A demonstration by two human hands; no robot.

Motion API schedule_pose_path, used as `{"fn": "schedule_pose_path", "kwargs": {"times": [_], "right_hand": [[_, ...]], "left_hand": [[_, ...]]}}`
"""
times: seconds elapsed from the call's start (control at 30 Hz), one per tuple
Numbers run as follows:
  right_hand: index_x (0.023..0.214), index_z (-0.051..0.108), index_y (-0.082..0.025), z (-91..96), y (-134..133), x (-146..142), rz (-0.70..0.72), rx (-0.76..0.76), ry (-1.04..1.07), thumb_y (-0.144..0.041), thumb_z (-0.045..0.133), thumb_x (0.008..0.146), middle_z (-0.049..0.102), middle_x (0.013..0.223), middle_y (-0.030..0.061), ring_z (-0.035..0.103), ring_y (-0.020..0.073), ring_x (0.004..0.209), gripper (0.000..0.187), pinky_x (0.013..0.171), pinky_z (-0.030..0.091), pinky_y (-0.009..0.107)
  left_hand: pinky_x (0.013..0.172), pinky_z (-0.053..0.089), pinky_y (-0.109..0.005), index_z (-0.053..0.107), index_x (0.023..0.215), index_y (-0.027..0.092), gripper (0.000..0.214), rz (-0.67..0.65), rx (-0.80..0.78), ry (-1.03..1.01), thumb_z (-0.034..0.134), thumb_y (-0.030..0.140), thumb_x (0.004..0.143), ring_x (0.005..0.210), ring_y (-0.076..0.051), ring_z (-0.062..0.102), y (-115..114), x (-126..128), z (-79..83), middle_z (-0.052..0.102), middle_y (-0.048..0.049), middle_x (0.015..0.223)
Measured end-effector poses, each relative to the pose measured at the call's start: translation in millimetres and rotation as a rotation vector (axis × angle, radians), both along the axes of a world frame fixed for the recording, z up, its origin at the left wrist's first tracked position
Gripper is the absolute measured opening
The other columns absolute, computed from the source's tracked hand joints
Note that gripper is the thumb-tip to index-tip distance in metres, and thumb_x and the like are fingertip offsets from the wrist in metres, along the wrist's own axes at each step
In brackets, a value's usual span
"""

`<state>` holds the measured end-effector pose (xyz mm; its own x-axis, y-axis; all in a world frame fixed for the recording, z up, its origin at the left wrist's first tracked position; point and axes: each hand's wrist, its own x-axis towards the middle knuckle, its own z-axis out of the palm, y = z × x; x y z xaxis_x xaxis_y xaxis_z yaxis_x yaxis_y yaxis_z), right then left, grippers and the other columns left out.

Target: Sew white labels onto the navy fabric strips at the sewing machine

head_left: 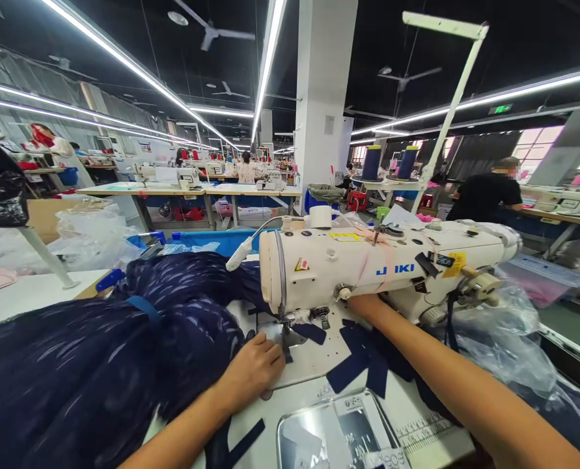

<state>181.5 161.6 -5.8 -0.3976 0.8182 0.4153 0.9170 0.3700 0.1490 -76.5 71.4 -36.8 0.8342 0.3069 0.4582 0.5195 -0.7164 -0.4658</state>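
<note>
A white sewing machine (314, 260) stands across the table in front of me. My left hand (258, 365) rests beside its needle area, fingers bent and pressed down by dark navy fabric; what they grip is hidden. Under the machine's arm reaches my right hand (365, 306), with its fingers out of sight behind the machine body. Several navy fabric strips (351, 368) lie on the machine bed near my right forearm. To the left, a big heap of navy fabric (172, 339) is bound with a blue band (143, 306).
A metal tin (294, 430) sits at the table's front, beside a printed ruler scale (424, 430). Clear plastic bags (509, 339) lie at the right. Navy thread cones (372, 163) stand behind the machine. A person in black (485, 195) sits at the far right.
</note>
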Motion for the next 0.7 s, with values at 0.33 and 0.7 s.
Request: {"fn": "schedule_pose_path", "kwargs": {"times": [0.33,0.7], "right_hand": [[0.083,0.057,-0.017,-17.4,-72.3,-31.3,0.001,-0.508,0.44,-0.023,0.048,0.081,0.061,0.065,0.0012,0.057,0.0155,0.06,0.011,0.054,0.037,0.023],[0.08,0.056,-0.016,-23.7,-91.6,-34.8,0.42,-0.169,0.207,-0.023,0.062,0.073,0.057,0.089,0.0055,0.049,0.0196,0.083,0.011,0.078,0.034,0.035]], "left_hand": [[0.06,0.025,-0.031,0.052,0.065,0.013,0.018,0.008,0.023,0.123,0.048,0.013,0.082,0.055,-0.015,0.043,-6.6,5.9,-1.7,0.052,-0.001,0.059],[0.059,0.027,-0.031,0.051,0.063,0.013,0.016,0.071,0.044,0.119,0.054,0.012,0.078,0.054,-0.015,0.045,-12.9,6.7,-3.2,0.054,-0.001,0.059]]}}
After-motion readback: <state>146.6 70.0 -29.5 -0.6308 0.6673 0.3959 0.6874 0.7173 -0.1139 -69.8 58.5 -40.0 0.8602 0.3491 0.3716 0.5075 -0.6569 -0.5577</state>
